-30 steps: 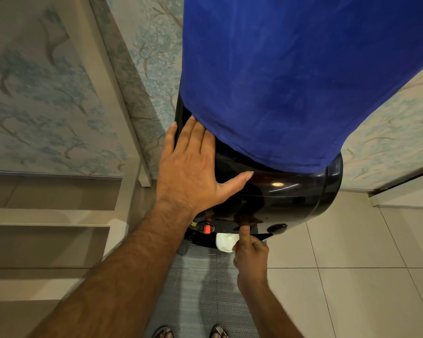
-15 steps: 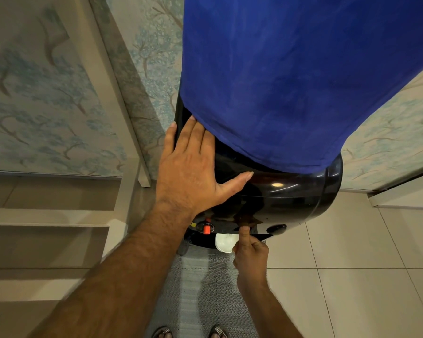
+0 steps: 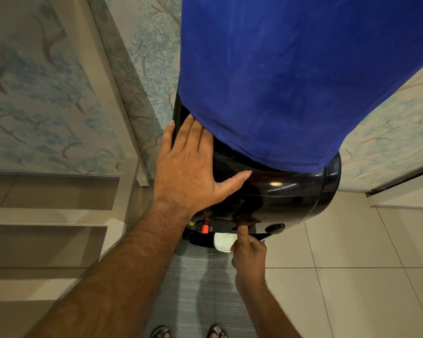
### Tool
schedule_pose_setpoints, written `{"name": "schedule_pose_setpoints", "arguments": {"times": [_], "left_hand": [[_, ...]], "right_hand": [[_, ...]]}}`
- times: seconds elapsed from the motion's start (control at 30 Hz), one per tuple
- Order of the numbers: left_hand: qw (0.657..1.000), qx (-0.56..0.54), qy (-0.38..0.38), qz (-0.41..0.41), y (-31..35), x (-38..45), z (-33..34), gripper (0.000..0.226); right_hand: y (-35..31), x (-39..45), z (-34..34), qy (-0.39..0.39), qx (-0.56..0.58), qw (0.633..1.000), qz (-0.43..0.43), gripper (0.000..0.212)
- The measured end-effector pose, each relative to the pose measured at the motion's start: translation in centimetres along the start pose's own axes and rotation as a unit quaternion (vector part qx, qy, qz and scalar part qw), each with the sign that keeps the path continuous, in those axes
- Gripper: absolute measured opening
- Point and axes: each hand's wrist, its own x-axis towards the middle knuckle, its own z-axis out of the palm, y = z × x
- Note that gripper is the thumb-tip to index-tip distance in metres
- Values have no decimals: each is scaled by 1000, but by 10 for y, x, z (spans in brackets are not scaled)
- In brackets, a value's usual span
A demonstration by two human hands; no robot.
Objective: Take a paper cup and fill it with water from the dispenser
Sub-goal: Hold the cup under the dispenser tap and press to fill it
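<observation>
A glossy black water dispenser (image 3: 286,198) stands in front of me, its bottle wrapped in a blue cloth (image 3: 291,76). My left hand (image 3: 191,172) lies flat on the dispenser's top left shoulder, fingers spread. Below, a white paper cup (image 3: 223,242) sits under the front edge, only its rim showing. My right hand (image 3: 249,252) is beside the cup with its index finger stretched up against the dispenser's front; the other fingers are curled. Whether they grip the cup is hidden. A red tap (image 3: 205,226) sits to the left, a dark tap (image 3: 275,227) to the right.
A grey woven mat (image 3: 198,289) lies on the beige tiled floor (image 3: 352,276), with my sandalled feet (image 3: 188,332) at the bottom. Cream shelving (image 3: 47,215) stands at the left against patterned wallpaper (image 3: 42,93). A white ledge (image 3: 401,193) is at the right.
</observation>
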Motion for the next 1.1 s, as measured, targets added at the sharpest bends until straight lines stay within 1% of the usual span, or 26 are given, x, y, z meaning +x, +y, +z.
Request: {"name": "schedule_pose_setpoints", "arguments": {"times": [0.17,0.37,0.57,0.97,1.1], "left_hand": [[1000,1,0,0,0,0,0,106],[1000,1,-4,0,-1,0,0,107],[1000,2,-14,-1,0,0,0,108],[1000,8,-23,-2,0,0,-1,108],[1000,6,-22,-2,0,1,-1,107]], "right_hand": [[-1,-1,1,-1,3,1000,-8,56],[0,0,1,2,-3,1000,-2,62],[0,-1,1,3,-4,1000,0,57],[1,-1,2,8,-15,1000,-6,56],[-1,-2,3,5,-5,1000,-7,59]]}}
